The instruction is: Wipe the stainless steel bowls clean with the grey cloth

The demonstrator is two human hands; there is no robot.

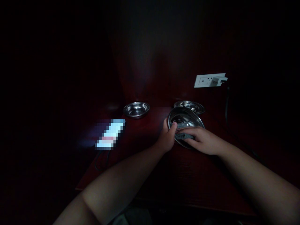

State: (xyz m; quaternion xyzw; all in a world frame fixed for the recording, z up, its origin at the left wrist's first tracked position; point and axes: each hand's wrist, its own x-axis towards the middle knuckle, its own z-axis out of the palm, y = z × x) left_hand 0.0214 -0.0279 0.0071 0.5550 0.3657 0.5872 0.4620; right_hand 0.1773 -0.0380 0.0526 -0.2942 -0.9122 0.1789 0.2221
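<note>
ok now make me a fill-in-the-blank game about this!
The right hand holds a gray cloth against the bowl's ____, not its outside.
The glowing screen lies to the ____ of both hands.
The plug sits in a ____ wall socket.
Besides the held bowl, ____ metal dishes are there.

Missing words: inside; left; white; two.

Looking out from the wearer's head, from above the near side of the table (134, 134). Facing forward and tilting down, across the tabletop toward the wall (145, 75) behind it. Viewing from close range, with both forearms rising from the lower corners and reaching inward to the left hand (167, 137) and right hand (206, 140), just right of centre. Taking in the table's near edge low in view and the wall higher up. Catching the socket (206, 81) farther off, at upper right, beyond both hands.
</note>
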